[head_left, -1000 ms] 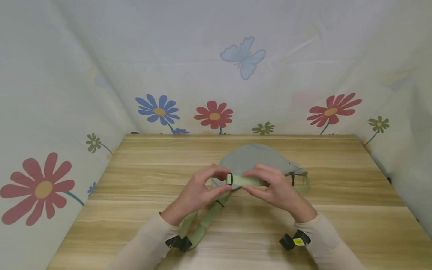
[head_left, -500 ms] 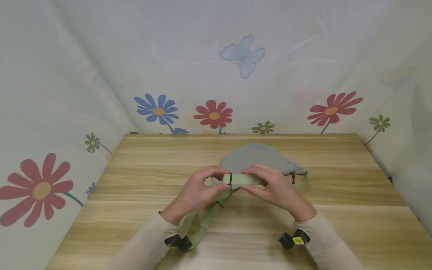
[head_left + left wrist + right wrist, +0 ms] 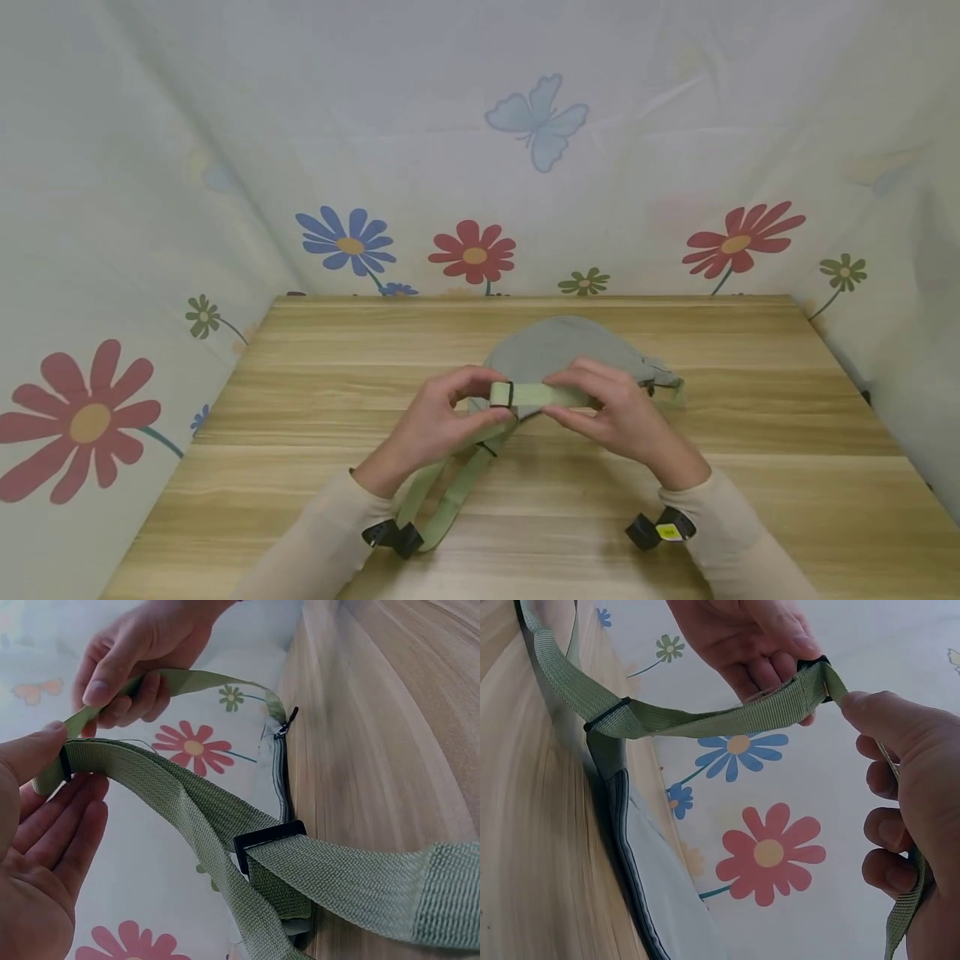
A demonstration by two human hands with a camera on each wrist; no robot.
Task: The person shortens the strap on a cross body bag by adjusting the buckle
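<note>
Webbing has slid through the slider buckle toward the left hand pinching both; the right hand grips webbing, seemingly for tension.

Left grip and right grip hold a green strap.

"How did the bag lie?"
"Grey, on the counter, its curved edge away from me."
"And its strap?"
"Pale green. I held one stretch between my left grip and right grip, threaded through a black buckle at the left. A black slider crossed it nearer me."
</note>
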